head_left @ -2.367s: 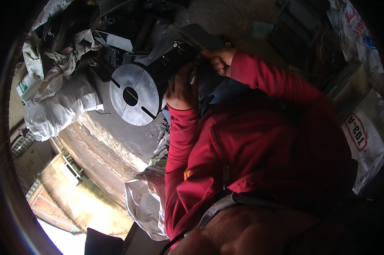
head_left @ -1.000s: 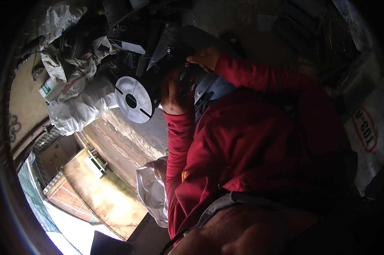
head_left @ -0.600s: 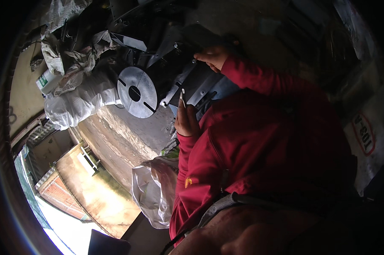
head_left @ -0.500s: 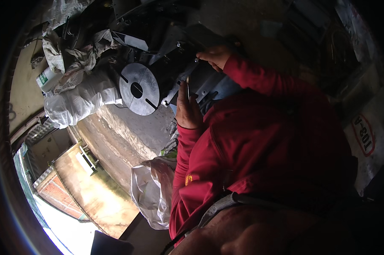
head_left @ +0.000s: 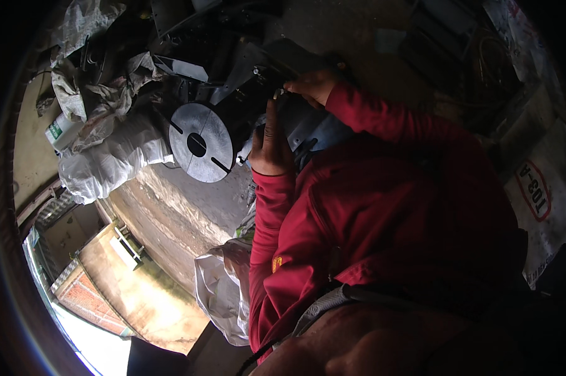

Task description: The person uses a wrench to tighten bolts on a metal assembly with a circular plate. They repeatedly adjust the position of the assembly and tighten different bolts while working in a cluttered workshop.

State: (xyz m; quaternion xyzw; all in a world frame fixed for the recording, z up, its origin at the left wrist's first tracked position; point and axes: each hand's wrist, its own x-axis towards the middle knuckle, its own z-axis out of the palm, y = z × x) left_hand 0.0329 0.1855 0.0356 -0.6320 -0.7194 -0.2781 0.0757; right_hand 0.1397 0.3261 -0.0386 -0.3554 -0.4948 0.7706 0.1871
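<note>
left hand [head_left: 271,145] sits upper centre, fingers straight and together, flat against the dark machine [head_left: 245,81] just beside the round metal disc [head_left: 199,141]; its grip holds nothing. right hand [head_left: 316,85] just above it pinches a small pale piece [head_left: 278,94], fingertips closed on it. bulging white sacks [head_left: 110,156] lie at upper left, contents hidden; a white bag [head_left: 220,294] sags lower centre, tied shut.

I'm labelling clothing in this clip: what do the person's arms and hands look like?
Both arms wear long red sleeves of one loose top, reaching to the wrists. The left sleeve carries a small yellow mark near the upper arm. The left hand and right hand are bare: no gloves, and no rings or watch visible.
</note>
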